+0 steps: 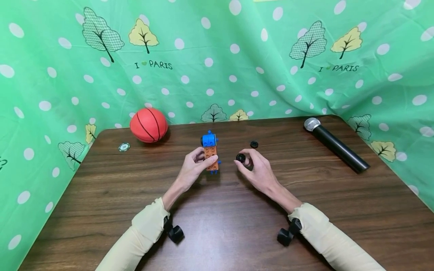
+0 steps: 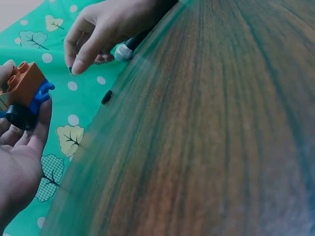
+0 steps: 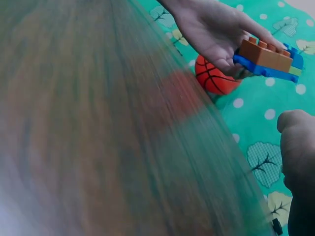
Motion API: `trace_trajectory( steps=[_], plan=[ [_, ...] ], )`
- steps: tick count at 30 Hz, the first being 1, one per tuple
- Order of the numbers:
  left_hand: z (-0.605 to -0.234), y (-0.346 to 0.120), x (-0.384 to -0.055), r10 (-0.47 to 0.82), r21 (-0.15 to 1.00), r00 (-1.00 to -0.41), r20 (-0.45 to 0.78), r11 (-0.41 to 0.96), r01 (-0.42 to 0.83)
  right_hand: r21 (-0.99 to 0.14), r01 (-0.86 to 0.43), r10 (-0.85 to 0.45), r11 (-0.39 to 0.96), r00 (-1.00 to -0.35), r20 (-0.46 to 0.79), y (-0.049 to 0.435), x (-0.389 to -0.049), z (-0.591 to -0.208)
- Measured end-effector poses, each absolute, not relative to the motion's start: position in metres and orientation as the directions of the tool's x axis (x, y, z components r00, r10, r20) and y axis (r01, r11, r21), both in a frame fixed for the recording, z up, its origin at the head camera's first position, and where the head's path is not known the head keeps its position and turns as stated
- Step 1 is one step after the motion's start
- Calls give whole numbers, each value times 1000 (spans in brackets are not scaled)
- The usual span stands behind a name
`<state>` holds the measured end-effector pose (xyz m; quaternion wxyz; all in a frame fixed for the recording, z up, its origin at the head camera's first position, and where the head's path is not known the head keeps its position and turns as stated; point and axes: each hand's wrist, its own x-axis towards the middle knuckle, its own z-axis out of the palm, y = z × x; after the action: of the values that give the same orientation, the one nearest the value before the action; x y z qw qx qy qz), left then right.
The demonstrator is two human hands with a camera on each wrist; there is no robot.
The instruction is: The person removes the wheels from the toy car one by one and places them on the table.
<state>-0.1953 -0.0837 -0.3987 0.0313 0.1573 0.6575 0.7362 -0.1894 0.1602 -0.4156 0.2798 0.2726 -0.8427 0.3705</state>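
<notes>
My left hand (image 1: 190,170) holds a toy truck (image 1: 209,140) of orange and blue building blocks above the table, thumb on the orange studs. Blue axle pegs stick out on the truck's right side and near end. In the left wrist view a black wheel (image 2: 20,117) sits on the truck's side. To the right, my right hand (image 1: 260,174) pinches a loose black wheel (image 1: 240,157) between thumb and fingers, apart from the truck. Another black wheel (image 1: 254,144) lies on the table just beyond that hand. The right wrist view hides the pinched wheel.
A red basketball (image 1: 149,125) and a poker chip (image 1: 124,146) are at the back left of the brown wooden table (image 1: 223,233). Toward the right lies a black microphone (image 1: 339,146) with a silver head. A green patterned cloth (image 1: 217,67) hangs behind the table.
</notes>
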Motion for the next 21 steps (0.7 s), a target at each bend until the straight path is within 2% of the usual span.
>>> trace_trajectory(
  steps=[8,21],
  plan=[
    [-400,-83,-196,256,975,-944,208,-129,180,-446,-638,-228,628,-699,678,180,-199,-416],
    [-400,-82,-197,248,978,-947,206,-92,188,-481,-491,-136,727,-789,600,219,-223,-414]
  ],
)
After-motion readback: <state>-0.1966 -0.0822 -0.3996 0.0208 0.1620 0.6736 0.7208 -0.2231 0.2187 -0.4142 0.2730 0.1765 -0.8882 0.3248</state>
